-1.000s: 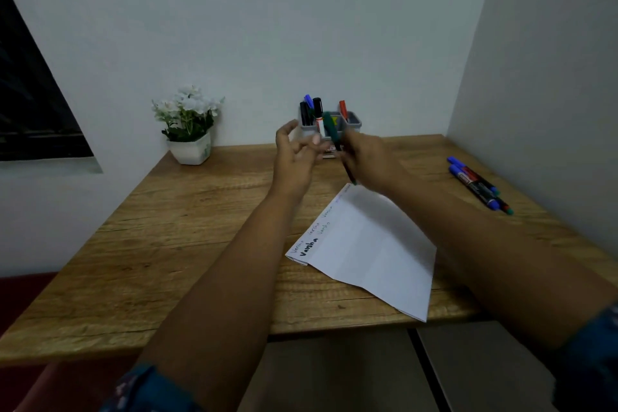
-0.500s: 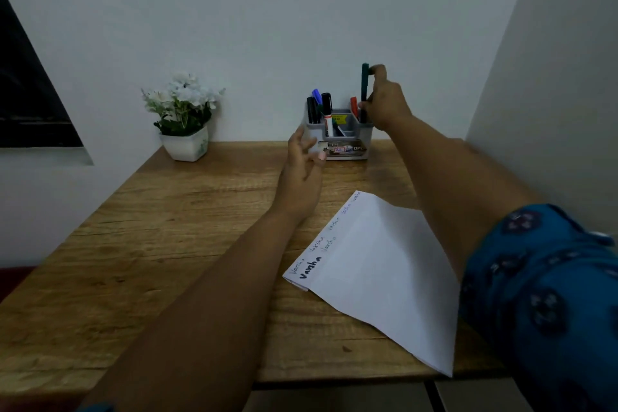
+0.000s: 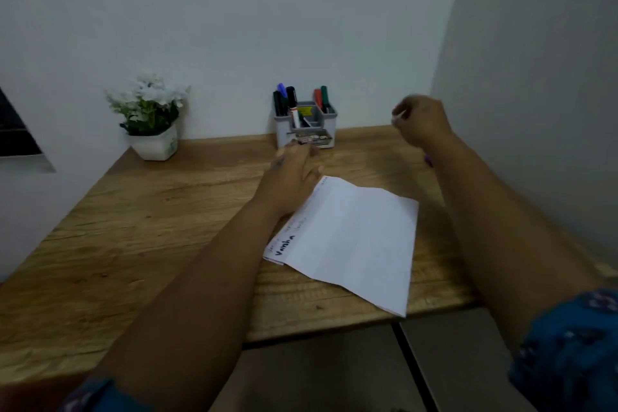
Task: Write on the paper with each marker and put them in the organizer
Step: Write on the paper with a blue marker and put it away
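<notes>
The grey organizer [image 3: 329, 122] stands at the back of the wooden desk [image 3: 140, 231] against the wall. Blue [image 3: 281, 90] and black [image 3: 290, 96] markers stand in its left side; a red marker [image 3: 317, 98] and the green marker [image 3: 323, 94] stand in its right side. The white paper [image 3: 354, 244] lies in front, with writing along its left edge. My left hand [image 3: 294, 170] has its fingers stretched out over the paper's far left corner. My right hand [image 3: 418, 120] is blurred, loosely curled and holds nothing, in the air to the right of the organizer.
A white pot of white flowers [image 3: 152, 120] stands at the back left. A tip of a purple-blue marker [image 3: 428, 160] shows behind my right forearm, which hides the desk's right side. Walls close off the back and right.
My right hand has let go of the green marker, which now stands in the organizer, and has swung away to the right. My left hand has sunk toward the paper.
</notes>
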